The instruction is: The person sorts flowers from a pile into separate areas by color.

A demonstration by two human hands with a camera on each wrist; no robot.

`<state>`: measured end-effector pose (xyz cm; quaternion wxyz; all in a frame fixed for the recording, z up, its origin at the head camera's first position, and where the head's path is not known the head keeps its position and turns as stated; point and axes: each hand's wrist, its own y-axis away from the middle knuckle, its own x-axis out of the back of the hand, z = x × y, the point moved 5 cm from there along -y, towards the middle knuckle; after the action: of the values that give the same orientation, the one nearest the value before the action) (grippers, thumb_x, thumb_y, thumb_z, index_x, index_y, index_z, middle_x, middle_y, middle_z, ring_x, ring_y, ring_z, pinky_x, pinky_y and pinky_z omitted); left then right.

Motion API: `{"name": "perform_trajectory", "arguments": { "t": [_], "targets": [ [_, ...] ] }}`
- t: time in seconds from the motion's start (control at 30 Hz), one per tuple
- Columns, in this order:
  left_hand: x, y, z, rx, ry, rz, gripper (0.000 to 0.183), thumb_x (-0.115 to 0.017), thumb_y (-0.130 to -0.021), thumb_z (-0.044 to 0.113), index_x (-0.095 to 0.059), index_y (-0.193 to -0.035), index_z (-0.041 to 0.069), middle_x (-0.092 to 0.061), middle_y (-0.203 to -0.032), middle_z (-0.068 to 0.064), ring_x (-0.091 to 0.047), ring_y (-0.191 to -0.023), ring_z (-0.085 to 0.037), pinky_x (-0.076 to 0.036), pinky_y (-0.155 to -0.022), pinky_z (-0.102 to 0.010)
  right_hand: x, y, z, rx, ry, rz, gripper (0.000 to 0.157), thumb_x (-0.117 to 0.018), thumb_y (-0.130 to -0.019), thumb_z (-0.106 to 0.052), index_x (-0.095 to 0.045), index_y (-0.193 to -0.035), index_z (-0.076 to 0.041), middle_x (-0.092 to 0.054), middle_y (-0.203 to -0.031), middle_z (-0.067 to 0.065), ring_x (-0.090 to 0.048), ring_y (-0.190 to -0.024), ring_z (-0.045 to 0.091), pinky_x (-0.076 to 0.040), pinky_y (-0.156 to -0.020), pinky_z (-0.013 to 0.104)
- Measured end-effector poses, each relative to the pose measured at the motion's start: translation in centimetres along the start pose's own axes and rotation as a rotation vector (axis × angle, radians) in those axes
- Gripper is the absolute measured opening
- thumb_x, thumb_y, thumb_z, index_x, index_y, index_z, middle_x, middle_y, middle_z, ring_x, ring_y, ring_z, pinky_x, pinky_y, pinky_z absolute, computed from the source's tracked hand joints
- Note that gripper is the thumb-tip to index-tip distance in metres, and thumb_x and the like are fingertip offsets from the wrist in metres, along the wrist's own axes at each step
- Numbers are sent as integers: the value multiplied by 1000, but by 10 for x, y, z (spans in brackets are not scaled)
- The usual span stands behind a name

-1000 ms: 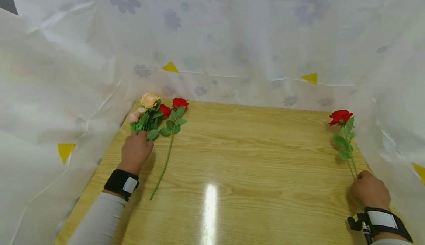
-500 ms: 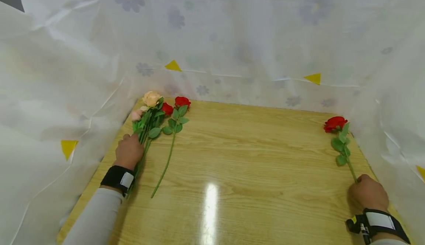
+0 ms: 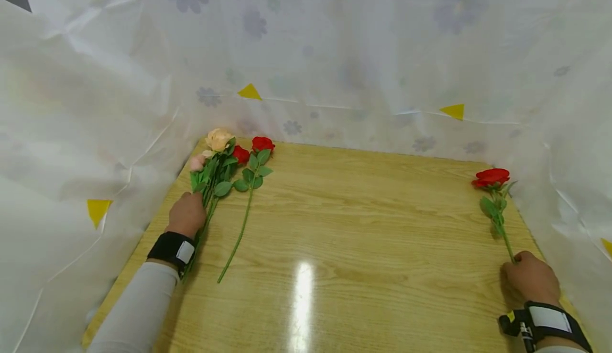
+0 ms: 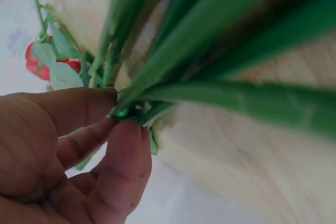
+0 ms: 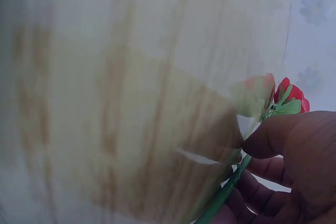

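My left hand [image 3: 187, 215] is at the table's left side, thumb and fingers pinching several green stems [image 4: 173, 66] of a bunch of flowers. The bunch has a peach rose [image 3: 219, 139], a smaller pink bloom [image 3: 197, 162] and a red rose [image 3: 241, 154] at its right edge. Just right of it lies a single red rose [image 3: 262, 144] with a long curved stem, untouched by either hand. At the far right, my right hand [image 3: 533, 276] pinches the stem of another red rose [image 3: 492, 177], its bloom pointing away from me. In the right wrist view, thumb and fingers meet at that stem [image 5: 226, 190].
The wooden table [image 3: 358, 225] stretches between the hands, with a bright light reflection at its front. White flower-printed sheeting [image 3: 334, 50] rises along the back and both sides, with yellow triangles [image 3: 250, 92] on it.
My left hand has shifted slightly left and down the bunch, and the stems now show beside it. The rose in my right hand has turned, its bloom swinging left, then back right.
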<state>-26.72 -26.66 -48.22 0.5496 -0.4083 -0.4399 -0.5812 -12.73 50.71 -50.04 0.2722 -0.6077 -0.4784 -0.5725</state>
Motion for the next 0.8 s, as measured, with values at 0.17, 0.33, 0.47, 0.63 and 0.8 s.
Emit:
{"name": "perform_trajectory", "arguments": {
  "t": [0.17, 0.33, 0.47, 0.63, 0.8],
  "targets": [
    [0, 2, 3, 15, -6, 82, 22, -41, -93, 1, -59, -94, -10, -59, -82, -33, -57, -69, -44, -51, -56, -58, -2, 0, -1, -13, -10, 4, 46, -52, -85, -21, -47, -109, 18, -54, -100, 40, -53, -80, 51, -46, -62, 54],
    [0, 0, 2, 14, 20, 101, 21, -41, -91, -2, -58, -90, -12, -59, -77, -33, -57, -65, -44, -51, -53, -57, -2, 1, -3, -19, -10, 5, 46, -53, -85, -20, -47, -110, 18, -54, -101, 39, -53, -81, 51, -45, -63, 55],
    [-2, -4, -2, 39, 48, -2, 27, -43, -90, 1, -54, -111, -12, -59, -92, -37, -57, -76, -47, -51, -61, -59, -2, 1, -5, -7, -12, 5, 45, -54, -85, -19, -47, -110, 18, -54, -100, 39, -53, -81, 51, -45, -63, 54],
    [2, -7, -4, 56, 97, -88, 47, -49, -86, 3, -43, -132, -7, -56, -109, -38, -55, -89, -48, -50, -68, -58, 0, 2, -6, -1, -10, 1, 45, -53, -85, -19, -47, -110, 19, -54, -100, 40, -53, -81, 51, -45, -63, 55],
    [17, -4, 2, 36, 172, -50, 52, -47, -84, 1, -39, -135, -5, -61, -90, -32, -56, -70, -41, -46, -52, -47, 0, 2, -6, 1, -12, -3, 44, -52, -85, -18, -47, -109, 19, -55, -97, 39, -53, -80, 49, -45, -63, 54]
  ]
}}
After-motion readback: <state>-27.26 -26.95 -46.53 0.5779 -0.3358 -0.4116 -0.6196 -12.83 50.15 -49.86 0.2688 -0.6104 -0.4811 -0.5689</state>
